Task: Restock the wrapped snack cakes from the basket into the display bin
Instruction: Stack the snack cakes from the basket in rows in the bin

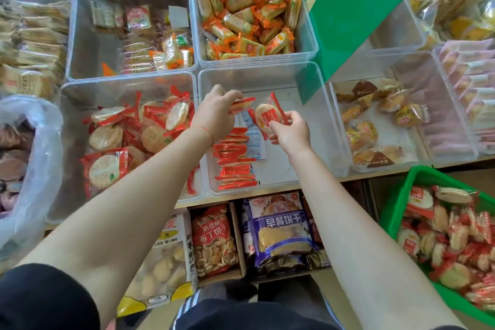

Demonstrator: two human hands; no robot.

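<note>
While each hand pinched one wrapped cake above the clear bin (pixel 316 104), left hand (pixel 214 112) and right hand (pixel 290 131) would do best standing theirs on edge against the row (pixel 233 161) along the bin's left wall; the basket (pixel 396 195) sat well right.

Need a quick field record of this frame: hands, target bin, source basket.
left hand: pinches a red-wrapped snack cake edge-on over the bin
right hand: pinches a second snack cake, face showing
display bin: clear, mostly bare floor
row in bin: cakes stacked on edge along the left wall
green basket: lower right, full of the same cakes
</note>
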